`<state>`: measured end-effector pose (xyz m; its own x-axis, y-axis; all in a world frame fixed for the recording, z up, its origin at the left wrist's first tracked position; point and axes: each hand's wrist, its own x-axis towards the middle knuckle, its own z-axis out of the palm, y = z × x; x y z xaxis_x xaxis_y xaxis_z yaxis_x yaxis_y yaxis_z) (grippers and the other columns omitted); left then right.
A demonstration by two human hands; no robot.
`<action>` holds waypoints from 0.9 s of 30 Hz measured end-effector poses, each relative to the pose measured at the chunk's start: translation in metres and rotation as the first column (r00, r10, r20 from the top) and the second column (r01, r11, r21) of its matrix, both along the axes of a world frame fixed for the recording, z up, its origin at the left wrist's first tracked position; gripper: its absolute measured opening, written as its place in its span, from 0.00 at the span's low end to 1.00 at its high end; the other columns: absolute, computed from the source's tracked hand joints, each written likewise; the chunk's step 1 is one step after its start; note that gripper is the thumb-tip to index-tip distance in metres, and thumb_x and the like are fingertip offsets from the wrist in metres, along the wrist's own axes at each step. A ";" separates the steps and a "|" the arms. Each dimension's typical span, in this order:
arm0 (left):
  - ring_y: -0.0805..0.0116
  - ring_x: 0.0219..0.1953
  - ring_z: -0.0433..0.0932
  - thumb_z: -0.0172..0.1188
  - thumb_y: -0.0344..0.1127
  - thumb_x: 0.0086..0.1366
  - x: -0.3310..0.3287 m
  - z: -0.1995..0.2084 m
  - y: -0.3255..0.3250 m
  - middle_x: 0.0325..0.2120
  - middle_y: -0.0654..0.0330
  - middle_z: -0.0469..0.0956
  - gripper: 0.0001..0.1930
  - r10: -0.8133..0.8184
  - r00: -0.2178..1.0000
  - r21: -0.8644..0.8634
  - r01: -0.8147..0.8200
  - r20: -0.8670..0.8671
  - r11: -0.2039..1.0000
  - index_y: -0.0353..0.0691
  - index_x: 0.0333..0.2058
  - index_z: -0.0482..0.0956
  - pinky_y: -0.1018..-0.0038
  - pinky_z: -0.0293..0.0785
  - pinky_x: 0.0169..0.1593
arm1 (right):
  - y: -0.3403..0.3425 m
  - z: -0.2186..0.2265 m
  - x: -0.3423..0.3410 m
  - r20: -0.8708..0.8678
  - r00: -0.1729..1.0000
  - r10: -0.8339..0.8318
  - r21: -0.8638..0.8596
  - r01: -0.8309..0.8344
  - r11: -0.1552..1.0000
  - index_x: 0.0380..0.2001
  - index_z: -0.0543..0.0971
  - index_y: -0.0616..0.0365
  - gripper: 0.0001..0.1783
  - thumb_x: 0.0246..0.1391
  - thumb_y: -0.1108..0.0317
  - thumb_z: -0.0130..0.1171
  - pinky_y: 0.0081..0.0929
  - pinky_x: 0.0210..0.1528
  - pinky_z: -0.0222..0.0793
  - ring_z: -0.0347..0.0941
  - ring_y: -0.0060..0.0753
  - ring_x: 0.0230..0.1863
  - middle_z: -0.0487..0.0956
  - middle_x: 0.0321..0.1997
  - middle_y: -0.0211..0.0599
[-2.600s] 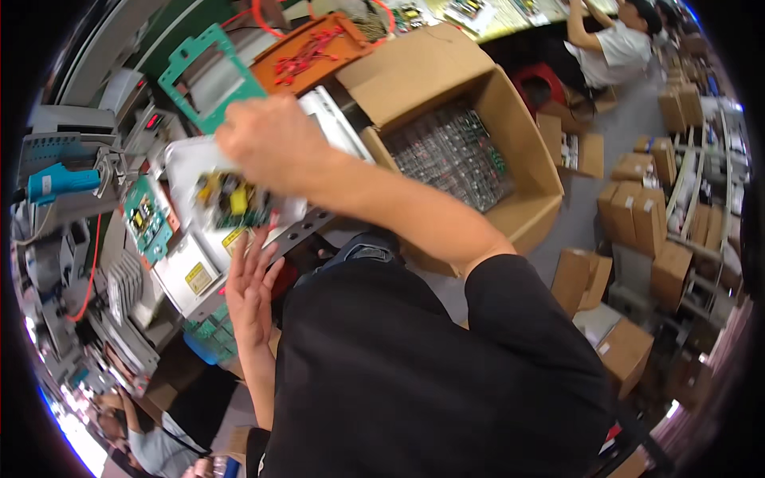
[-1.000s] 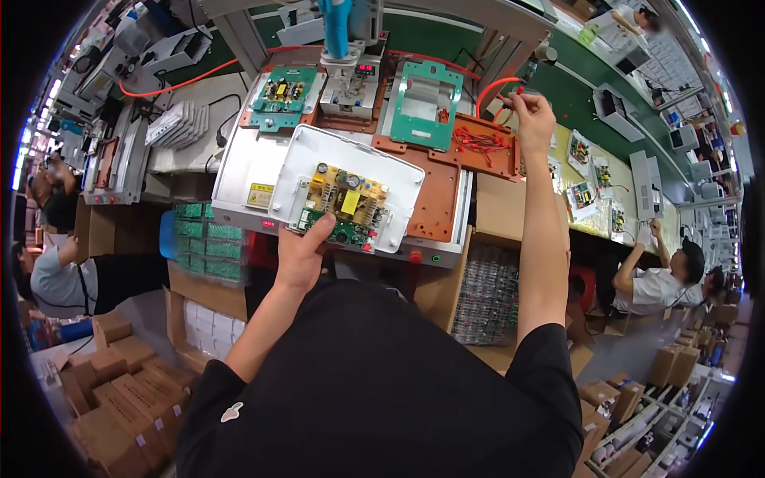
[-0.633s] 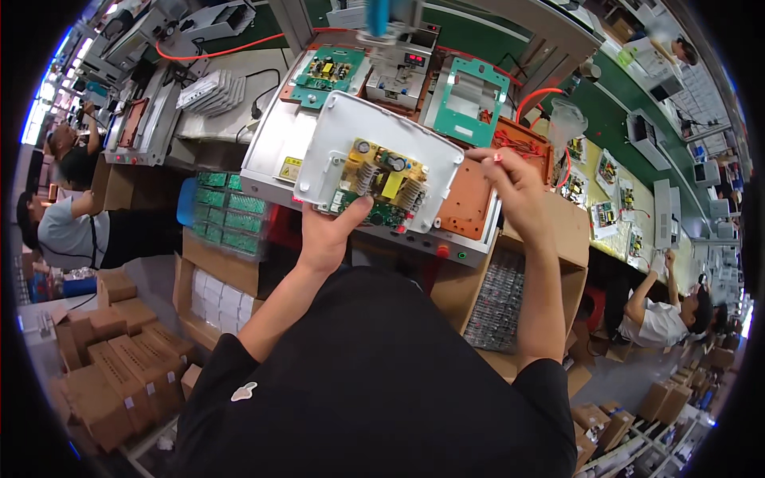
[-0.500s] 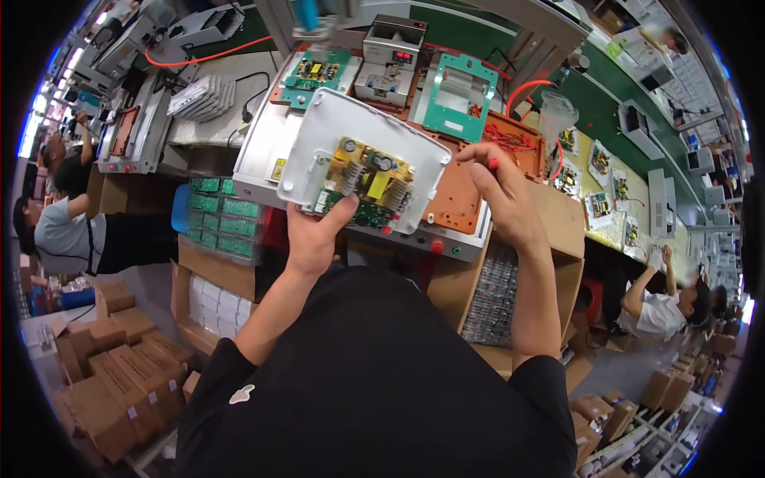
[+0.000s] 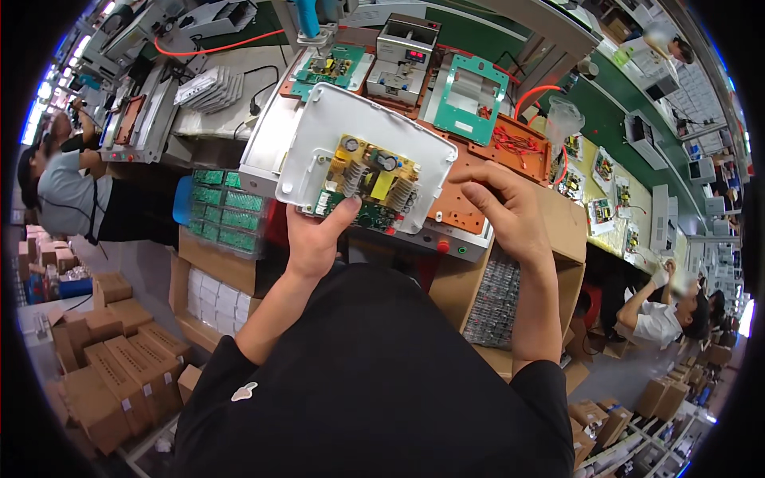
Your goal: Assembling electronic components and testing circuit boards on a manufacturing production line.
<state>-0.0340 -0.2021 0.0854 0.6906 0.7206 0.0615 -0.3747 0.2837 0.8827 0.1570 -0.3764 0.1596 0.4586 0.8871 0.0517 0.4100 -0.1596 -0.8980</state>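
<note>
My left hand [image 5: 315,239] grips the near edge of a white plastic housing [image 5: 301,147], thumb on top beside the circuit board [image 5: 381,188]. The tilted housing is held above the bench. The board lies inside it and carries a yellow transformer, metal heat sinks and round capacitors; its near strip is green. To the right of the housing, my right hand [image 5: 514,213] hangs apart from it, fingers curled in and thumb close to the index finger. Whatever lies within those fingers is hidden.
Beneath the hands is a reddish-brown fixture [image 5: 465,201]; a tray of red wires [image 5: 522,143] lies farther right. A teal frame [image 5: 472,99] and a metal machine [image 5: 404,60] stand behind. Green boards [image 5: 227,207] and an open carton [image 5: 562,227] flank me. Other people sit at both sides.
A small red piece seen at my right fingers is out of sight now. That hand has shifted slightly right and down. My left hand keeps its hold on the housing.
</note>
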 end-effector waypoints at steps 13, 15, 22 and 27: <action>0.68 0.46 0.77 0.66 0.24 0.57 -0.009 0.015 -0.009 0.45 0.56 0.78 0.23 0.135 0.990 0.515 -0.102 -0.028 0.851 0.28 0.51 0.72 0.72 0.72 0.52 | 0.026 -0.001 -0.029 0.475 0.857 -0.202 0.206 0.115 0.972 0.39 0.82 0.63 0.09 0.52 0.77 0.64 0.25 0.33 0.71 0.78 0.35 0.30 0.81 0.31 0.41; 0.67 0.48 0.77 0.65 0.24 0.58 -0.013 0.014 -0.007 0.47 0.55 0.77 0.23 0.139 0.989 0.675 -0.069 -0.050 0.735 0.27 0.53 0.71 0.71 0.72 0.53 | 0.029 0.000 -0.031 0.511 0.827 -0.235 0.260 0.112 0.959 0.35 0.83 0.63 0.07 0.51 0.75 0.66 0.25 0.31 0.71 0.78 0.36 0.28 0.81 0.29 0.41; 0.60 0.25 0.82 0.72 0.29 0.52 -0.018 0.007 -0.008 0.27 0.54 0.82 0.16 0.199 0.979 0.833 -0.068 -0.051 0.549 0.31 0.38 0.79 0.73 0.76 0.29 | 0.033 -0.002 -0.039 0.507 0.825 -0.249 0.255 0.132 0.958 0.34 0.82 0.64 0.07 0.51 0.75 0.66 0.27 0.31 0.71 0.78 0.37 0.28 0.81 0.29 0.42; 0.58 0.22 0.80 0.72 0.29 0.50 -0.014 0.012 -0.002 0.24 0.54 0.80 0.16 0.160 0.984 0.876 -0.014 -0.073 0.483 0.31 0.36 0.79 0.71 0.74 0.27 | 0.034 -0.015 -0.035 0.492 0.832 -0.256 0.253 0.144 0.957 0.34 0.82 0.63 0.06 0.52 0.74 0.65 0.28 0.31 0.71 0.78 0.40 0.29 0.80 0.27 0.44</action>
